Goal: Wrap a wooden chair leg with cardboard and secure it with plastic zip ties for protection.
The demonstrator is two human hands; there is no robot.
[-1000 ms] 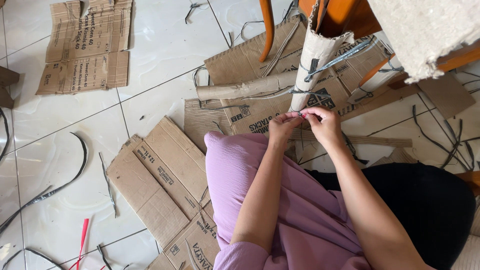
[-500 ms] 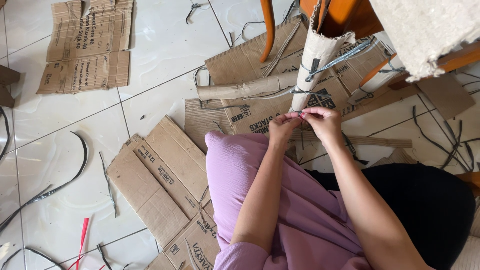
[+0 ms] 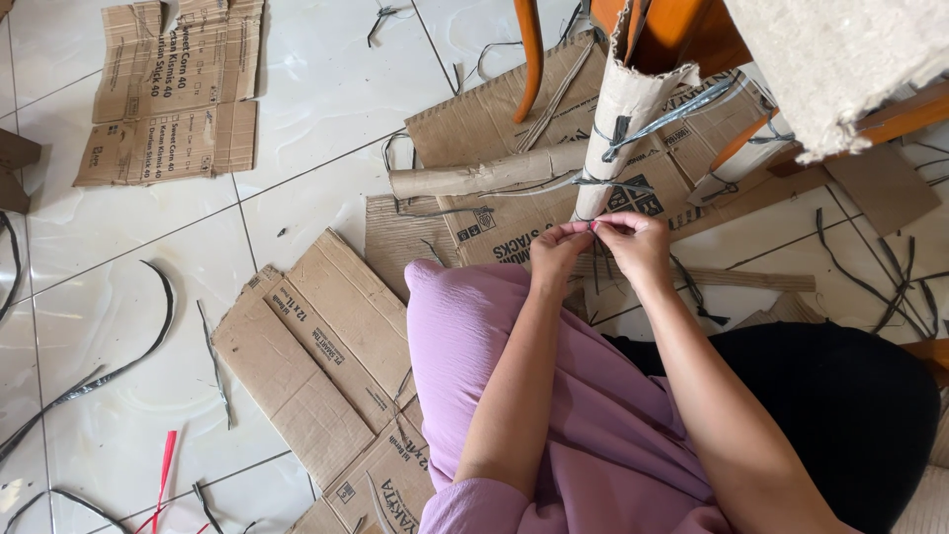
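- A white tiled floor (image 3: pixel 326 89) carries everything here, strewn with flattened cardboard and dark strap offcuts.
- Nearest the camera, a knee under purple cloth (image 3: pixel 465 336) juts toward the middle of the floor, with black fabric (image 3: pixel 840 415) beside it at the lower right edge.
- Just left of the knee lies a flattened cardboard box (image 3: pixel 316 366), its flaps spread open, running down to the bottom edge.
- Near the bottom left corner sits a thin red strip (image 3: pixel 163 470), and above it a long curved dark strap (image 3: pixel 158 316) bends across the tiles.
- The left hand (image 3: pixel 559 252) and the right hand (image 3: pixel 638 242) meet just past the knee, fingertips touching.
- Both sets of fingers are pinched almost closed at the foot of a cardboard tube (image 3: pixel 618 129); they seem to grip something small there, perhaps a strap end, but it is too tiny to be sure.
- That tube stands tilted, leaning up toward orange wooden chair legs (image 3: pixel 529 59), with dark straps tied round it.
- A second cardboard roll (image 3: pixel 484 173) lies flat just left of the tube, on a printed cardboard sheet (image 3: pixel 494 227).
- Far off, near the top left corner, another flat cardboard piece (image 3: pixel 173 89) rests well apart from the hands.
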